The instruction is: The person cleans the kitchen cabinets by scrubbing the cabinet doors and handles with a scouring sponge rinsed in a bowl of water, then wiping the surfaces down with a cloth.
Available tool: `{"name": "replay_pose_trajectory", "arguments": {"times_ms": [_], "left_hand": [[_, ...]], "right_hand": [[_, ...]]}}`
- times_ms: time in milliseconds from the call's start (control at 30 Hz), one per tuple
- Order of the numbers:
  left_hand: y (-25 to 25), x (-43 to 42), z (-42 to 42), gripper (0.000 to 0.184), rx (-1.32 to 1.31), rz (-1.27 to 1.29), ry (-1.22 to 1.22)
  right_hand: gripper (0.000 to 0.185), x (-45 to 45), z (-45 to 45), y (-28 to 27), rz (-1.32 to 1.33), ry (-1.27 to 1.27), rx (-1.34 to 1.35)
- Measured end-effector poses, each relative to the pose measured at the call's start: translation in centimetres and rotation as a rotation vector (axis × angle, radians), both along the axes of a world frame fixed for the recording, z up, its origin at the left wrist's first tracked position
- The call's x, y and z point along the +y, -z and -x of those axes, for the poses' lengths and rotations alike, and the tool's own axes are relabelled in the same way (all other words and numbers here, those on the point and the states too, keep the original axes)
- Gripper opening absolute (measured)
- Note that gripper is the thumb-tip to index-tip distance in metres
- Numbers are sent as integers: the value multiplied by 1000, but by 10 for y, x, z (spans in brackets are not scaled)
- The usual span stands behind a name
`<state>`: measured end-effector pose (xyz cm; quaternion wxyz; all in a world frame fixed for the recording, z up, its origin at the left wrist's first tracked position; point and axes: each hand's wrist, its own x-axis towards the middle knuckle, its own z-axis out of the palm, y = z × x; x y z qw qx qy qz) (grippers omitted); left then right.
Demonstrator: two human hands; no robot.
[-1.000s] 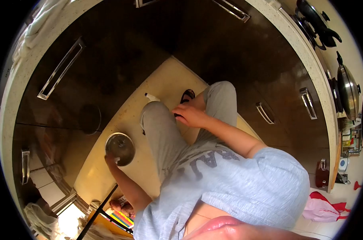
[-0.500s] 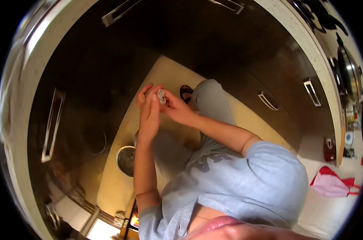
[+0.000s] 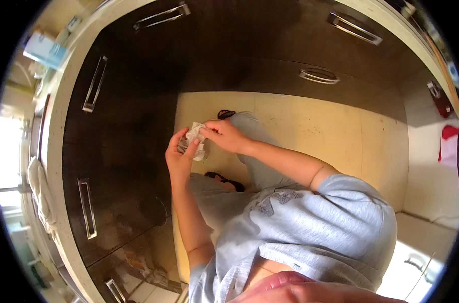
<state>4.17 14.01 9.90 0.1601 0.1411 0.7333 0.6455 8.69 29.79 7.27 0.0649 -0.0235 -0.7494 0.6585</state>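
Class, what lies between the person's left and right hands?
In the head view, a crumpled whitish wad lies between the left hand and right hand, touching both.

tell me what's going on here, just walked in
A person in a grey T-shirt is low down over the yellowish floor, close to the dark cabinets. The left hand holds a crumpled white wad, and the right hand has its fingers on the upper part of it. The wad is up off the floor, between the two hands. Whether it is cloth or paper, I can't tell.
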Motion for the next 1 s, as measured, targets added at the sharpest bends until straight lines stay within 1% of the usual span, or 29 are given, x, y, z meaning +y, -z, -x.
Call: {"name": "replay_pose_trajectory", "arguments": {"times_ms": [67, 133, 167, 267, 300, 400, 433, 533, 633, 700, 767, 800, 833, 867, 933, 967, 1000], "left_hand": [[12, -2, -8, 38, -46, -150, -64], [8, -2, -24, 41, -125, -336, -129], [5, -2, -29, 41, -172, -403, -103], [-1, -11, -54, 44, -319, -589, -41], [0, -11, -59, 43, -351, -558, 7], [10, -18, -72, 40, -585, -409, 18], [9, -17, -78, 33, -595, -341, -22], [27, -27, -80, 25, -628, -367, 0], [34, -34, -76, 20, -595, -448, -111], [37, -34, -65, 21, -557, -521, -245], [49, -41, -52, 23, -560, -551, -399], [63, -47, -40, 24, -577, -552, -471], [63, -49, -35, 24, -591, -552, -530], [62, -51, -33, 24, -536, -514, -487], [39, -43, -42, 23, -444, -425, -369], [36, -42, -43, 21, -407, -422, -252], [28, -32, -48, 20, -248, -301, -212]], "right_hand": [[26, -5, -1, 10, 294, 34, -67], [24, -13, -7, 0, 645, 80, -99], [25, -12, -10, -6, 754, 71, -159], [25, -14, -26, -8, 1028, 66, -144], [24, -15, -32, -13, 1016, 56, -176], [22, -21, -43, 2, 527, 127, -70], [21, -24, -49, -2, 422, 107, 43], [23, -26, -62, -13, 30, 118, 213], [25, -19, -56, -11, 111, 117, 173], [25, -21, -44, 10, 302, 158, 143], [24, -22, -43, 14, 502, 219, 116], [24, -16, -45, 3, 600, 268, 117], [21, -6, -46, -6, 637, 242, 144], [22, 1, -44, -10, 597, 217, 131], [23, 15, -45, -15, 519, 205, 103], [26, 17, -47, -19, 496, 216, 67], [26, 15, -48, -14, 432, 205, 49]]}}
